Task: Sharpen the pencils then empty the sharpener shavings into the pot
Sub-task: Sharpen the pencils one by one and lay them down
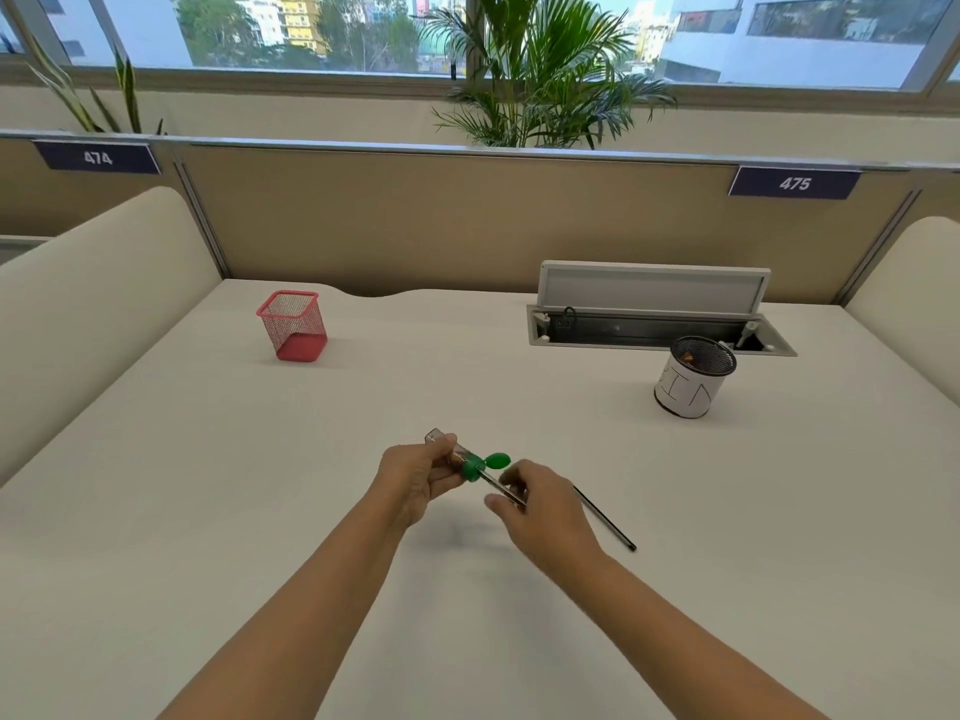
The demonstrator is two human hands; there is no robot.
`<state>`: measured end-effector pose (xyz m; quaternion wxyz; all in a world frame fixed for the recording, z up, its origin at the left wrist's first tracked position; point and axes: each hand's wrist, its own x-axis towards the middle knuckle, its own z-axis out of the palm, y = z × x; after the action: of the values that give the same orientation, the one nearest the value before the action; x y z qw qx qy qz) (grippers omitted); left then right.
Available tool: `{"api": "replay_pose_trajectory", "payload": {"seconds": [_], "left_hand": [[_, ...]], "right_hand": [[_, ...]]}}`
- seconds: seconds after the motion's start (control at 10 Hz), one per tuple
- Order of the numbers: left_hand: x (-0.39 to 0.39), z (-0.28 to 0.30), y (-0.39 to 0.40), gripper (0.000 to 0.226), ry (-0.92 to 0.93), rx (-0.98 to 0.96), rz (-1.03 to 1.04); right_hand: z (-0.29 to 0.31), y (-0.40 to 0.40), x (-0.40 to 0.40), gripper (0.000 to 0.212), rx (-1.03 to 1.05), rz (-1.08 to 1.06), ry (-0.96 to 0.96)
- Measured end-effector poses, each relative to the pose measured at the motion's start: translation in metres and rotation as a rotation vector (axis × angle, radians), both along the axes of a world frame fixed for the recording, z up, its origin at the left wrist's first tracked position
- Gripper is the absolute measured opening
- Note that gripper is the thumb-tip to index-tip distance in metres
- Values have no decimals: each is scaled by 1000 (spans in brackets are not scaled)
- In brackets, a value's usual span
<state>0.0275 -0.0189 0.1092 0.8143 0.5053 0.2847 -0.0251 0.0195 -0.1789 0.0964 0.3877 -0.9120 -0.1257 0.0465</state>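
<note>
my left hand [415,483] grips the sharpener [470,467] above the desk [260,511], right hand [540,511] pinching the pencil [605,522] stuck in it, pot [693,379] sits far right

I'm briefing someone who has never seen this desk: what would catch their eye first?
Front and centre, the left hand grips a clear sharpener with a green cap while the right hand holds a dark pencil pushed into it. A red mesh holder stands far left; a black mesh pot with a white label stands far right.
</note>
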Motion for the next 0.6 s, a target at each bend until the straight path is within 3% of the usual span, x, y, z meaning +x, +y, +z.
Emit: {"api": "replay_pose_trajectory", "payload": {"seconds": [0.1, 0.2, 0.3, 0.4, 0.5, 0.6], "left_hand": [[0, -3, -5, 15, 24, -9, 49], [1, -5, -8, 16, 4, 19, 29], [1, -4, -4, 15, -35, 46, -89], [4, -4, -1, 13, -3, 77, -93], [5, -7, -3, 13, 41, 78, -22], [4, -10, -4, 21, 74, 65, 35]], "right_hand": [[-13, -6, 0, 11, -326, 77, -556], [-3, 3, -4, 22, 38, -92, 3], [5, -1, 7, 34, 924, -330, 1181], [4, 1, 5, 34, 899, -263, 1114], [0, 5, -3, 28, 82, -41, 281], [-8, 3, -5, 26, -310, 105, -258]]}}
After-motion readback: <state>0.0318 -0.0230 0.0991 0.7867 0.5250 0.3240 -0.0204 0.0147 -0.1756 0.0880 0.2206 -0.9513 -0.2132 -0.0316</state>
